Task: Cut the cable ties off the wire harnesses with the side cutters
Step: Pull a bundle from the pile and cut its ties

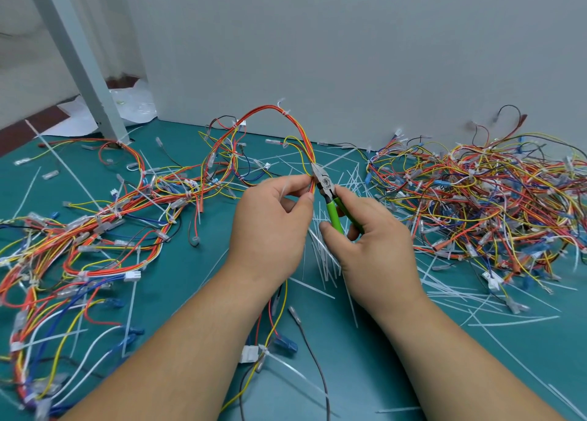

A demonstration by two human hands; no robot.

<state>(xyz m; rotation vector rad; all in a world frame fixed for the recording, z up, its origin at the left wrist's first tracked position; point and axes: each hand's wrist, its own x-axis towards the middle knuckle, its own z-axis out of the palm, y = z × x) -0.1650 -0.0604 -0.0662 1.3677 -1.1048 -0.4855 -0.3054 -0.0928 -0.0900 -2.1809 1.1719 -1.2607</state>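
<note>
My left hand pinches a red, orange and yellow wire harness that arches up over the green mat. My right hand grips the green-handled side cutters. Their metal jaws point up and left and sit against the harness just above my left fingertips. A white cable tie is still on the top of the arch. Whether a tie lies between the jaws is hidden.
A big tangle of harnesses fills the right side by the grey wall. More harnesses sprawl at the left. Cut white tie pieces litter the green mat. A slanted grey post stands at the back left.
</note>
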